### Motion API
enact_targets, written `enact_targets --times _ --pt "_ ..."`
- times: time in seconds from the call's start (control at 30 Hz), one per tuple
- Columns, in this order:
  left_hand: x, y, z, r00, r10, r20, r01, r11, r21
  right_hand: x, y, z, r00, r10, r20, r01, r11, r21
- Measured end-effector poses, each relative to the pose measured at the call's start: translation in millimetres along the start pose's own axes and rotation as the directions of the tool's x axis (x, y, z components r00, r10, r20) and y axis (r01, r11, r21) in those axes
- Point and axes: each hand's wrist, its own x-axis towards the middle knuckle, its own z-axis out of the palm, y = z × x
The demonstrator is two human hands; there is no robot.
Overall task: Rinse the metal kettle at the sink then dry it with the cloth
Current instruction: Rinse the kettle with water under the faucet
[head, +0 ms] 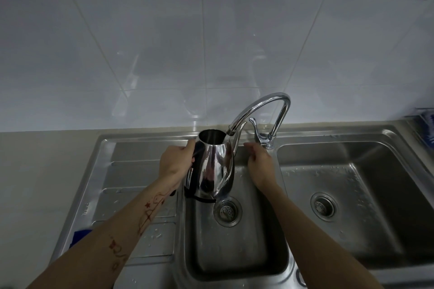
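While the left hand (175,163) grips the kettle (212,164), its inside looks empty.

Left hand (175,163) grip on kettle (212,164) under faucet (263,110), right hand (259,164) beside

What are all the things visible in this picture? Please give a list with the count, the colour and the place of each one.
shiny metal kettle: one, silver with a black handle, held over the left basin, open top under the tap's spout
curved chrome tap: one, silver, behind the divider between the basins
steel double sink: one, grey, two basins with a round strainer drain in each
ribbed steel drainboard: one, grey, left of the basins
blue cloth: one, only a corner shows, on the drainboard's near left edge
white tiled wall: one, behind the sink
left hand: one, gripping the kettle's handle side
right hand: one, empty, beside the kettle near the tap lever
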Motion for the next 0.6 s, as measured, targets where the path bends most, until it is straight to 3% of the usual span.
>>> enact_targets --times 0.6 --pt "-4.0 1.5 -4.5 1.0 -0.006 -0.01 0.005 1.0 -0.028 -2.8 -3.8 0.6 1.0 -0.012 0.015 0.012 1.0 0.013"
